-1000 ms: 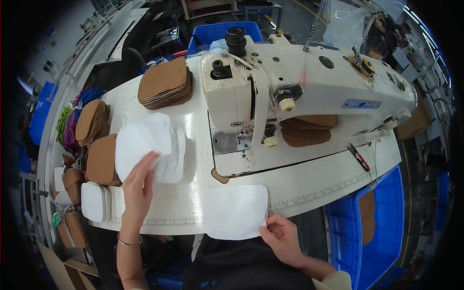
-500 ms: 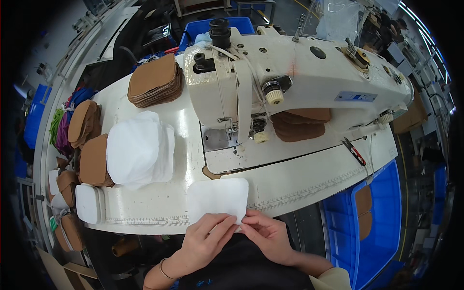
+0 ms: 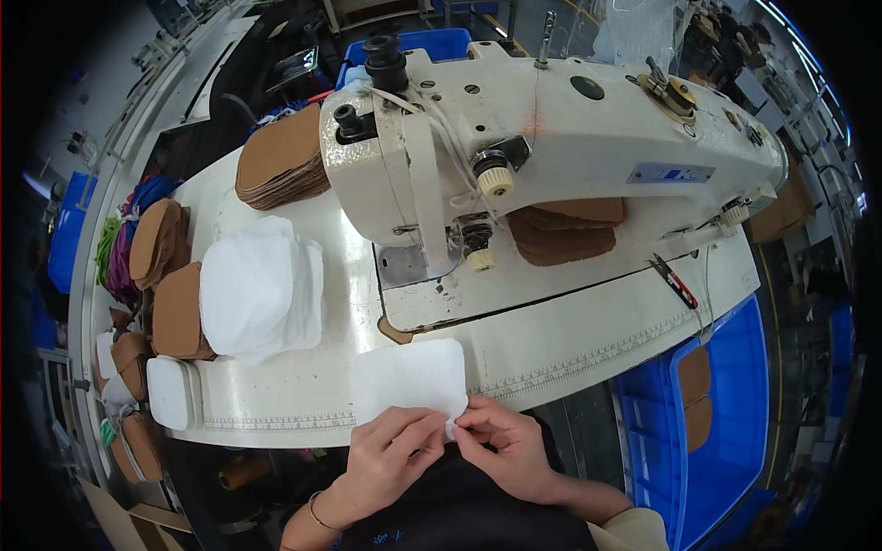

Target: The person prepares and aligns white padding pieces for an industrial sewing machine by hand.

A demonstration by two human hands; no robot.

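Note:
A white rounded fabric piece (image 3: 409,378) lies partly on the front edge of the sewing table, its near corner lifted between my hands. My left hand (image 3: 393,455) pinches the near edge with fingers and thumb closed. Close beside it, my right hand (image 3: 507,450) pinches the right corner of the same piece. The fingertips of both hands almost touch. Beyond them stands a cream sewing machine (image 3: 551,119). To the left lies a stack of white fabric pieces (image 3: 257,289), next to a stack of brown pieces (image 3: 179,317).
Another brown stack (image 3: 280,161) sits at the table's far left, with brown pieces (image 3: 565,234) under the machine arm. Small red-handled thread snips (image 3: 678,283) lie to the right. A blue bin (image 3: 726,432) holding brown pieces stands below the table's right edge.
My view has shifted slightly, so the machine sits a little further left in the picture. Both hands keep their pinch on the white piece, the right thumb bent slightly more.

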